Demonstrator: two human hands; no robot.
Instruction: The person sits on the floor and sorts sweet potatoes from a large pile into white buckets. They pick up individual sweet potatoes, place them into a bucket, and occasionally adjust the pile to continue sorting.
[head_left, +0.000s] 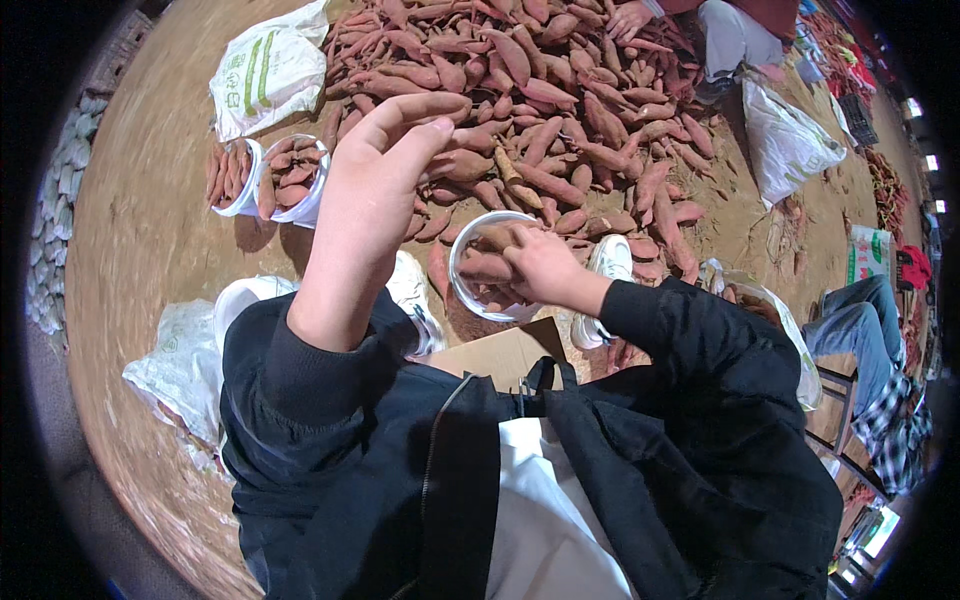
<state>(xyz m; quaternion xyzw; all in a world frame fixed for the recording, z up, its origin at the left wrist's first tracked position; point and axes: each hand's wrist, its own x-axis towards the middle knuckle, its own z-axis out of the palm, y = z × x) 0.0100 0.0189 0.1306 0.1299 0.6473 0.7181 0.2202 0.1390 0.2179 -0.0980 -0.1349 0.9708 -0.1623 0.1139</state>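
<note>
My left hand is raised near the camera, fingers curved and thumb apart, with nothing visible between them. Behind it lies a large heap of red-skinned sweet potatoes on the ground. Between my shoes stands a white plastic bucket partly filled with sweet potatoes. My right hand reaches over its right rim, with curled fingers touching the sweet potatoes inside. The fingertips are partly hidden, so a firm grip cannot be made out. One paler, yellowish sweet potato lies at the heap's near side.
Two white buckets full of sweet potatoes stand at the left, below a white woven sack. Another sack lies right. A co-worker's hand touches the heap's far side. A seated person's jeans show at right. Cardboard lies below my bucket.
</note>
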